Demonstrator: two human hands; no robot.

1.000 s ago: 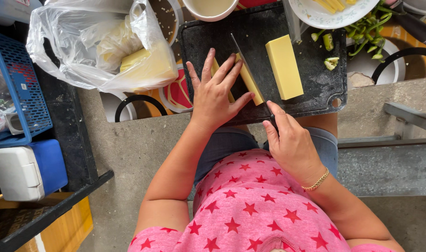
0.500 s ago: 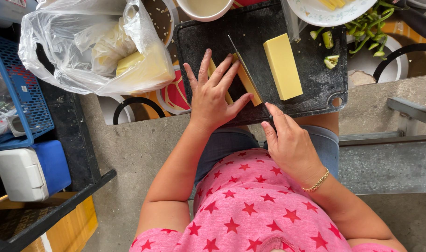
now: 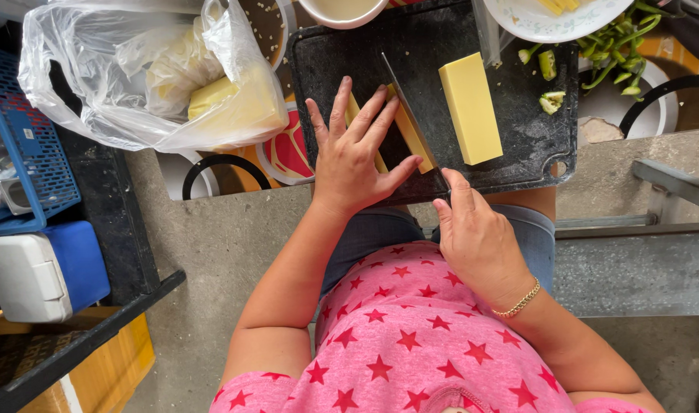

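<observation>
A black cutting board (image 3: pixel 518 145) rests on my lap. My left hand (image 3: pixel 355 157) lies flat with fingers spread on a long yellow block (image 3: pixel 410 136), pressing it to the board. My right hand (image 3: pixel 475 237) is closed around the handle of a knife (image 3: pixel 408 111); its blade runs lengthwise through that block beside my left fingers. A second, thicker yellow block (image 3: pixel 470 107) lies free on the board to the right of the blade.
A clear plastic bag (image 3: pixel 146 73) with more yellow blocks sits at the upper left. A white plate (image 3: pixel 552 11), green chilli pieces (image 3: pixel 613 46) and a bowl (image 3: pixel 342 9) lie beyond the board. A blue basket (image 3: pixel 24 145) and a blue-and-white box (image 3: pixel 43 268) stand at left.
Both hands have stayed where they were on the block and the knife. Only the view has shifted slightly.
</observation>
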